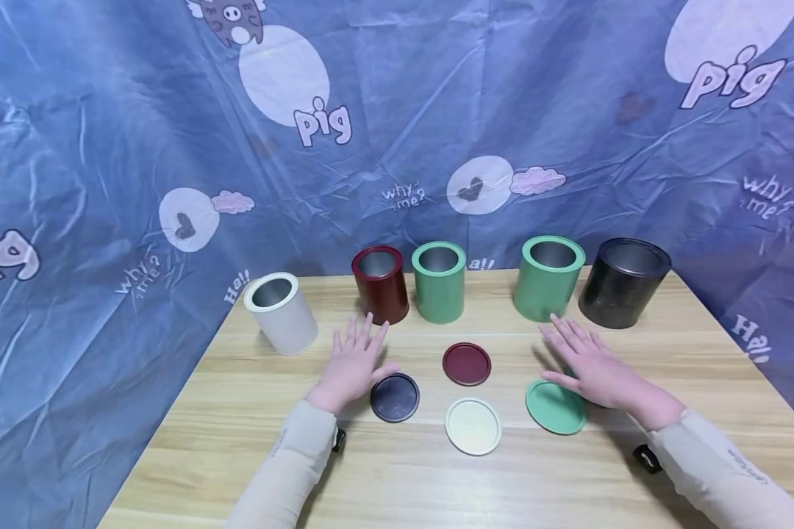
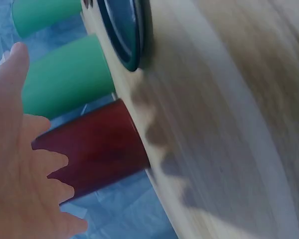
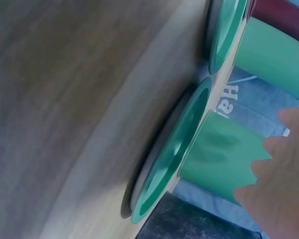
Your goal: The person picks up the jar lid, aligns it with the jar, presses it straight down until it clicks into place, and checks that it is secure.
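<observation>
My left hand (image 1: 352,366) is held over the table with its fingers spread, its thumb by the black lid (image 1: 395,397). Ahead of those fingers stands a dark red can (image 1: 380,286); a white can (image 1: 284,316) is to their left. My right hand (image 1: 595,371) hovers palm down above the far edge of the green lid (image 1: 557,407), holding nothing. Beyond its fingertips stands one green can (image 1: 545,283), also seen as a green can (image 3: 222,154) in the right wrist view. A dark red lid (image 1: 466,364) and a cream lid (image 1: 473,426) lie between the hands.
Another green can (image 1: 440,286) stands beside the red one, and a wider black can (image 1: 622,286) is at the far right. All the cans are upright with open tops. A blue printed cloth (image 1: 397,132) hangs behind the wooden table (image 1: 397,485).
</observation>
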{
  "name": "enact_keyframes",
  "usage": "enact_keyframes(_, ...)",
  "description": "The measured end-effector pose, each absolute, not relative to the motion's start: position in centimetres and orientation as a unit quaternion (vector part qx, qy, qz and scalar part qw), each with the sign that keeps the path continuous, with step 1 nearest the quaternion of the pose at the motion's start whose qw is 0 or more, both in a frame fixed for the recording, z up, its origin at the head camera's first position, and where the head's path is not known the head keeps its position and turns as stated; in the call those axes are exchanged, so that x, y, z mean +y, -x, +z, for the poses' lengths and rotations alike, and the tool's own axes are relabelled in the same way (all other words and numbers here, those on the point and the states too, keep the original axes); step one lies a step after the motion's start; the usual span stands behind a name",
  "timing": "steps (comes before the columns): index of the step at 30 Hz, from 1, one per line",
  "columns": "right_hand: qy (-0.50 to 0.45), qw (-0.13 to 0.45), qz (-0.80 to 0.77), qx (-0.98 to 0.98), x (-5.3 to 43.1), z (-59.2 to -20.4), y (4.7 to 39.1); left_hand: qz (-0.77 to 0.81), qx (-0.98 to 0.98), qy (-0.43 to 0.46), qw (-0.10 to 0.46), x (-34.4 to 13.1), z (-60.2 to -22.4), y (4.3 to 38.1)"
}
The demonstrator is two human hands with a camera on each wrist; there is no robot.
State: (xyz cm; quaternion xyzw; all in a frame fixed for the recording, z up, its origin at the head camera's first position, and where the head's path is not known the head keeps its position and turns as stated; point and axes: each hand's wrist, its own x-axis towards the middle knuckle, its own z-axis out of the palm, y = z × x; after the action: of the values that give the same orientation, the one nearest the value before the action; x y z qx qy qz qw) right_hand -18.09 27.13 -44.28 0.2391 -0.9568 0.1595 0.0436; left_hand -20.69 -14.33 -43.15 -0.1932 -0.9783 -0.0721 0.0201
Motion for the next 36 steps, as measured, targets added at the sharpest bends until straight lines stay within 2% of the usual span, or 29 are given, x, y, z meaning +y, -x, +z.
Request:
enact_keyframes(10,-0.257,0.027,0.161,-0.953,26.0,-44.5,17.5,-0.02,-0.967,0.253,0.033,-13.1,-43.6,19.9)
enact_keyframes(20,-0.323,0.083,0.11,-0.936,24.6,-45.5,17.0,0.034,-0.952,0.303,0.036,-11.2,-43.5,18.9)
enact_keyframes(36,-0.387,0.088,0.048,-0.916,21.9,-45.9,15.3,0.154,-0.906,0.391,0.049,-7.7,-43.9,16.0)
